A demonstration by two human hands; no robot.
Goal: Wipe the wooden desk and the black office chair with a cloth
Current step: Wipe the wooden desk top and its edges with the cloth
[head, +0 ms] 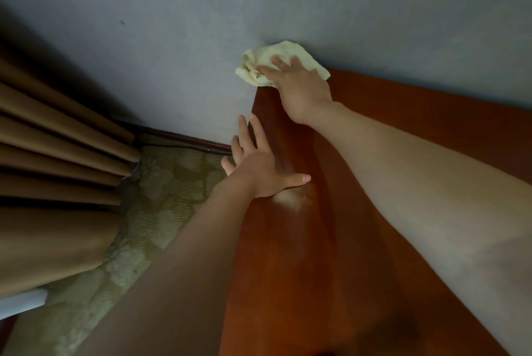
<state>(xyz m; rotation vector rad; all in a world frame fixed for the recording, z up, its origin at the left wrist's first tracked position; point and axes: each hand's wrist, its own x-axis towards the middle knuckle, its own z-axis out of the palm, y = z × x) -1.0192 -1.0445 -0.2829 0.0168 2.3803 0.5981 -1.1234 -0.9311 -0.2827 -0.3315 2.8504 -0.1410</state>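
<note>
The reddish-brown wooden desk (359, 212) fills the right half of the head view, its far edge against a grey-blue wall. A pale yellow cloth (259, 66) lies crumpled at the desk's far left corner, partly hanging past the corner. My right hand (302, 88) presses flat on the cloth with fingers spread. My left hand (256, 160) rests open at the desk's left edge, fingers straight and reaching past the edge, thumb on the top. The black office chair is not in view.
The grey-blue wall (201, 25) stands right behind the desk. Brown curtains (57, 154) hang at the left. A patterned carpet (161, 197) lies below, with a dark skirting board and a cable along the wall's foot.
</note>
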